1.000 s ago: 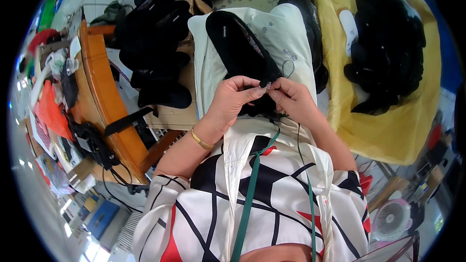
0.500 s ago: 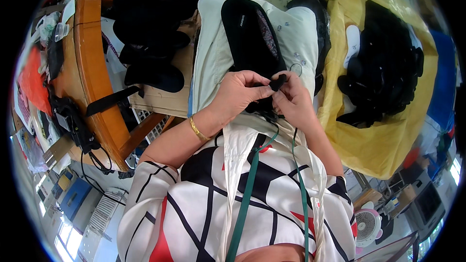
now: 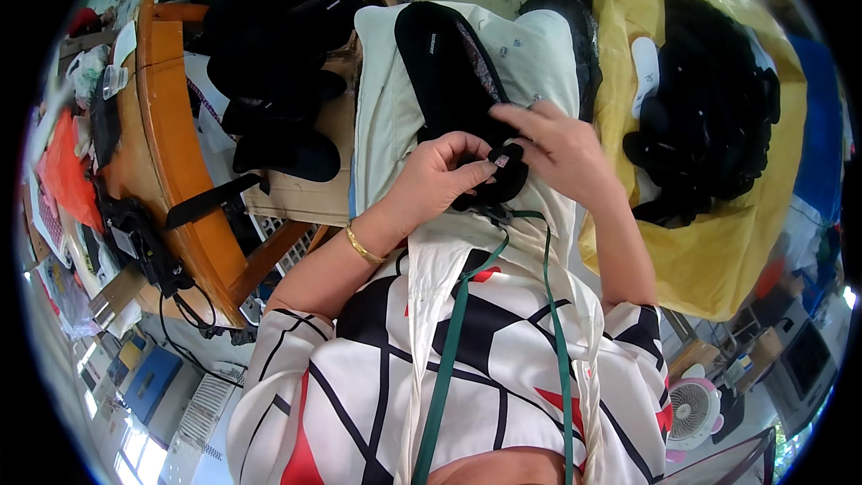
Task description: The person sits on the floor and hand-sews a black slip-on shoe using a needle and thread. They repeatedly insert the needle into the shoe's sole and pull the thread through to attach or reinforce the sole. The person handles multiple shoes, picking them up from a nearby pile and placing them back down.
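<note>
A black cloth slipper [image 3: 440, 72] with a small pale label and a patterned lining lies on the cream cloth [image 3: 377, 90] over my lap. At its near end my left hand [image 3: 444, 171] is closed, thumb and fingers pinching a black fabric edge where a bit of patterned lining shows. Whether that edge belongs to the same slipper or to a second one, I cannot tell. My right hand [image 3: 566, 148] hovers just right of it, slightly blurred, its fingers stretched out and apart over the slipper's near side. Green scissors or thread are not discernible; a green apron strap [image 3: 449, 350] hangs down.
Several black slippers [image 3: 287, 153] are heaped on cardboard at the left, beside a wooden chair frame [image 3: 184, 126]. At the right stands a yellow bag [image 3: 691, 278] filled with black slippers [image 3: 709, 108]. A pink-and-white fan [image 3: 693, 413] stands at the lower right.
My right hand has let go of the black fabric and moved up and right, fingers stretching out. My left hand keeps its pinch, and the patterned lining there has come into view.
</note>
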`<state>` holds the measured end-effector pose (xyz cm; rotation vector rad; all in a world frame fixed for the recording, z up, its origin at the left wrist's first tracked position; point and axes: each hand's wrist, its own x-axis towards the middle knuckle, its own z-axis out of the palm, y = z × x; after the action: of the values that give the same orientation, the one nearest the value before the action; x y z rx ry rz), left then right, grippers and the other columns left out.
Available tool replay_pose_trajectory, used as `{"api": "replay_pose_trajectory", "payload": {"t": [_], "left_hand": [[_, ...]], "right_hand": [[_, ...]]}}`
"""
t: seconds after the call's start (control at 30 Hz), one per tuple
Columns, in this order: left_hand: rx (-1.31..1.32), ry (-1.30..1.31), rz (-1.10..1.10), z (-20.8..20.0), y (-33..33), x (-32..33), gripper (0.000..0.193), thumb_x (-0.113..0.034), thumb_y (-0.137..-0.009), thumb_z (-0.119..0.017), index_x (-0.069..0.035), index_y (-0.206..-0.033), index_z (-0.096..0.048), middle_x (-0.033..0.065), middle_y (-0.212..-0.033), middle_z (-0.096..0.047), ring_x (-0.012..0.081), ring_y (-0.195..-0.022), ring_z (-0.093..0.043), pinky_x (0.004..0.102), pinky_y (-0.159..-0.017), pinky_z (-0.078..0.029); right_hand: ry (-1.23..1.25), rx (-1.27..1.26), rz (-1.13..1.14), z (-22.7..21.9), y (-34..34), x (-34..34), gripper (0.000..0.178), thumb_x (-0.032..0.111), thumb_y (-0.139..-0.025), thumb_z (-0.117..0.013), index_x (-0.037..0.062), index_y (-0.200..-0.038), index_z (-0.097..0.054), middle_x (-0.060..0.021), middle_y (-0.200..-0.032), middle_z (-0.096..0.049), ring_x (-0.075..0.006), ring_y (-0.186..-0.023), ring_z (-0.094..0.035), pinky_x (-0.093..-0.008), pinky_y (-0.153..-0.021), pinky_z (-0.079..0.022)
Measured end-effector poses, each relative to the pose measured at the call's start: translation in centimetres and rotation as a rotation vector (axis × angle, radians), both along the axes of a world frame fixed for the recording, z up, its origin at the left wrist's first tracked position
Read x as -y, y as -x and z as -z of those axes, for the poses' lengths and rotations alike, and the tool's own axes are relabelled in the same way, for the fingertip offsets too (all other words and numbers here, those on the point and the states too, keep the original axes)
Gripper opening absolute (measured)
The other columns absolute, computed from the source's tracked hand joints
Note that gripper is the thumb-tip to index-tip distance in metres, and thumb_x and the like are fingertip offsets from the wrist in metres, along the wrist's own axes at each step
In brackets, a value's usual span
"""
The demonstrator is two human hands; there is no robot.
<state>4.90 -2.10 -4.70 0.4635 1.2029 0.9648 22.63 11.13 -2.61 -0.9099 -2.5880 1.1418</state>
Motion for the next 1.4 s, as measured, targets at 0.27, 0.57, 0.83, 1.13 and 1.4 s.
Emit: {"api": "replay_pose_trajectory", "payload": {"t": [0.27, 0.57, 0.83, 1.13, 1.4], "left_hand": [[-0.167, -0.111, 0.076, -2.5, 3.4, -0.4, 0.016, -0.011, -0.092, -0.071, -0.004, -0.106, -0.067, -0.0056, -0.081, -0.061, 0.0009, -0.067, -0.052, 0.0160, -0.058, -0.042], [-0.415, -0.177, 0.176, -0.5, 3.8, 0.7, 0.020, -0.002, -0.086, -0.075, 0.000, -0.105, -0.071, 0.0000, -0.090, -0.069, 0.0045, -0.080, -0.059, 0.0202, -0.072, -0.049], [-0.612, -0.347, 0.206, -1.2, 3.4, 1.0, 0.020, 0.003, -0.082, -0.073, 0.001, -0.102, -0.073, 0.0062, -0.093, -0.072, 0.0112, -0.083, -0.064, 0.0250, -0.076, -0.051], [-0.691, -0.316, 0.262, -1.8, 3.0, 1.4, 0.017, -0.007, -0.083, -0.073, -0.002, -0.099, -0.072, 0.0133, -0.091, -0.071, 0.0247, -0.081, -0.067, 0.0313, -0.074, -0.052], [-0.959, -0.417, 0.369, -2.6, 2.9, 2.2, 0.020, -0.001, -0.078, -0.071, -0.006, -0.098, -0.071, 0.0095, -0.087, -0.068, 0.0280, -0.080, -0.063, 0.0350, -0.071, -0.051]], "right_hand": [[0.270, -0.290, 0.176, 4.0, 1.8, 5.4, 0.022, 0.007, -0.081, -0.075, 0.0059, -0.101, -0.065, -0.0100, -0.080, -0.063, -0.0236, -0.073, -0.064, -0.0346, -0.063, -0.049], [0.447, -0.320, 0.256, 1.2, 1.2, 3.4, 0.005, 0.007, -0.091, -0.067, 0.0029, -0.094, -0.069, -0.0065, -0.075, -0.061, -0.0132, -0.070, -0.060, -0.0272, -0.063, -0.048], [-0.141, -0.367, 0.032, 1.5, 2.8, 5.2, 0.008, 0.004, -0.079, -0.074, 0.0028, -0.083, -0.067, -0.0091, -0.074, -0.059, -0.0265, -0.067, -0.059, -0.0360, -0.058, -0.047], [-0.245, -0.595, 0.122, -1.2, 2.7, 5.7, 0.010, 0.004, -0.085, -0.068, 0.0042, -0.087, -0.059, -0.0092, -0.074, -0.059, -0.0216, -0.060, -0.057, -0.0320, -0.054, -0.046], [0.831, -0.613, 0.379, -1.9, -2.3, 6.2, 0.019, 0.021, -0.107, -0.043, 0.0049, -0.097, -0.047, -0.0021, -0.072, -0.057, -0.0088, -0.052, -0.053, -0.0213, -0.047, -0.042]]}}
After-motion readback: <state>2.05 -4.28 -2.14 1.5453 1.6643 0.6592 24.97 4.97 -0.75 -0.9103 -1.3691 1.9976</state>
